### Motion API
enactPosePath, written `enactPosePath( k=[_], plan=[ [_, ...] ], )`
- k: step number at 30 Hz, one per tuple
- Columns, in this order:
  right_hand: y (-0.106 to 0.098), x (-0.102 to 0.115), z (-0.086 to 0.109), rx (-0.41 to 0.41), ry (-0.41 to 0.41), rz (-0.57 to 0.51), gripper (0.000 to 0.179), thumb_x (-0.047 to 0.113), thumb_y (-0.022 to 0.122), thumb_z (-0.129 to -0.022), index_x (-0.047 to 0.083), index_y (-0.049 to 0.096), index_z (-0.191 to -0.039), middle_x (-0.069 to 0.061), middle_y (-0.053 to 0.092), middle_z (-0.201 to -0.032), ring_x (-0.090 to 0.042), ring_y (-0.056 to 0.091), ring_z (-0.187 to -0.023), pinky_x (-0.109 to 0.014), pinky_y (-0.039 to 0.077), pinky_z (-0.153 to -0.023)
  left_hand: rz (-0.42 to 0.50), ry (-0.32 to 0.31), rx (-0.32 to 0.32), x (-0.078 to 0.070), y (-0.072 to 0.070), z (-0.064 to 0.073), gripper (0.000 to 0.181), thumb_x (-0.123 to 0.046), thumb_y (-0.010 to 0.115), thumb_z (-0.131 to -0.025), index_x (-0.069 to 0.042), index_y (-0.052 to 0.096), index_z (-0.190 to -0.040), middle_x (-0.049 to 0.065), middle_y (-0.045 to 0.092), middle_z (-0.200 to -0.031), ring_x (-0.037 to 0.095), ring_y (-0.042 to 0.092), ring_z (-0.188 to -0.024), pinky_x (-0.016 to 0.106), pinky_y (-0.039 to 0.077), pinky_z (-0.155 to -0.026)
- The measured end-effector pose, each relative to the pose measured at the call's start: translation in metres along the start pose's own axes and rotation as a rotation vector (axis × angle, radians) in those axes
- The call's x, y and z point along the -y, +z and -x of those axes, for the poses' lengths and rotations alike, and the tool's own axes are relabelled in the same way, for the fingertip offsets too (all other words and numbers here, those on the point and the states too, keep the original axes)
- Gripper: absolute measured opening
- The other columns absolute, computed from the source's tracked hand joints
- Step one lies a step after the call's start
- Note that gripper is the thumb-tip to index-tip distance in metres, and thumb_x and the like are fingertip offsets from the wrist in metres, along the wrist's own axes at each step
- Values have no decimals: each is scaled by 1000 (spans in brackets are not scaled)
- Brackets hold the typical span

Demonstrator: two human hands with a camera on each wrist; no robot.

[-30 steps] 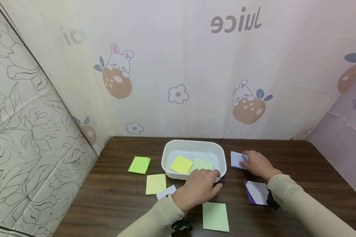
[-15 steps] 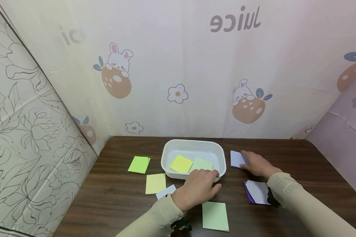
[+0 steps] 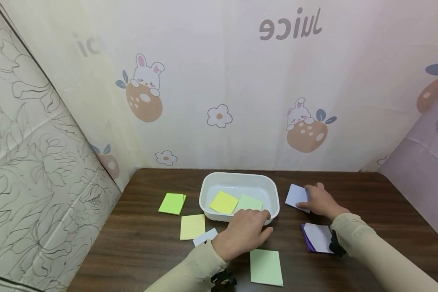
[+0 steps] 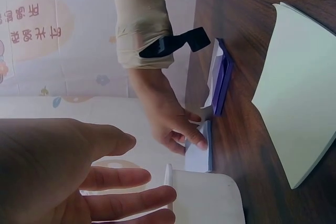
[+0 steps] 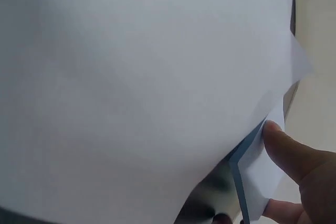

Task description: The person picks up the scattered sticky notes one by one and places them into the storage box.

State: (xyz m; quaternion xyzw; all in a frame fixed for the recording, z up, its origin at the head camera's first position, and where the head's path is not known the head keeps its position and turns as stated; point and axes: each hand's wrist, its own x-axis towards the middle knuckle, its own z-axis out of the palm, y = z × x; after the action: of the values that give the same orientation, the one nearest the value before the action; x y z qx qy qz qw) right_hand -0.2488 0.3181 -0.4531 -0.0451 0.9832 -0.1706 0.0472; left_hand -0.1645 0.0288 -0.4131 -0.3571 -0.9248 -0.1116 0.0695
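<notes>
My right hand (image 3: 321,202) pinches a pale blue sticky note pad (image 3: 295,194) just right of the white tray (image 3: 239,177). In the right wrist view the thumb lies on the pad's face (image 5: 257,174), with a finger at its lower edge. The pad stands tilted beside the tray in the left wrist view. My left hand (image 3: 242,233) is at the tray's near rim, fingers loosely extended and thumb apart, gripping nothing. Inside the tray lie a yellow sticky note pad (image 3: 223,202) and a pale green one (image 3: 249,202), the latter partly behind my left fingers.
Left of the tray lie a bright green pad (image 3: 172,203), a pale yellow pad (image 3: 192,227) and a small white pad (image 3: 204,237). A larger pale green pad (image 3: 266,267) lies in front. A white-topped purple pad (image 3: 318,238) is below my right wrist. A patterned curtain (image 3: 248,81) hangs behind.
The pale blue pad has turned and shifted slightly right in my right hand, whose fingers have drawn in around it. My left hand has stayed at the tray rim.
</notes>
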Motion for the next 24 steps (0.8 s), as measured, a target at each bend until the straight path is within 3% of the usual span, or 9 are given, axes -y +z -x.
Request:
enactPosePath(
  k=[6,14,24],
  plan=[
    [-3,1,-1,-22,-23,-33,73,24,84,-81,-19,49,-128,-40,55,-120,-47,56,-104,-62,48,-92,2,3,4,0,-3,0,23,-33,65,-97,-15,72,-109,-3,73,-83,8,62,-64,23,42,-55],
    [-10,0,0,-26,-53,-44,43,8,69,-91,-17,56,-123,-39,59,-123,-54,58,-112,-63,48,-92,-4,1,8,0,-5,0,24,-34,64,-98,-16,71,-111,-3,75,-86,8,64,-66,22,43,-56],
    [-10,-2,-1,-82,-56,-72,27,1,57,-97,-16,63,-117,-37,64,-116,-45,65,-100,-58,53,-83,13,20,-8,-3,-7,-3,19,-33,64,-97,-15,70,-103,-6,68,-74,7,55,-58,22,39,-54]
  ],
)
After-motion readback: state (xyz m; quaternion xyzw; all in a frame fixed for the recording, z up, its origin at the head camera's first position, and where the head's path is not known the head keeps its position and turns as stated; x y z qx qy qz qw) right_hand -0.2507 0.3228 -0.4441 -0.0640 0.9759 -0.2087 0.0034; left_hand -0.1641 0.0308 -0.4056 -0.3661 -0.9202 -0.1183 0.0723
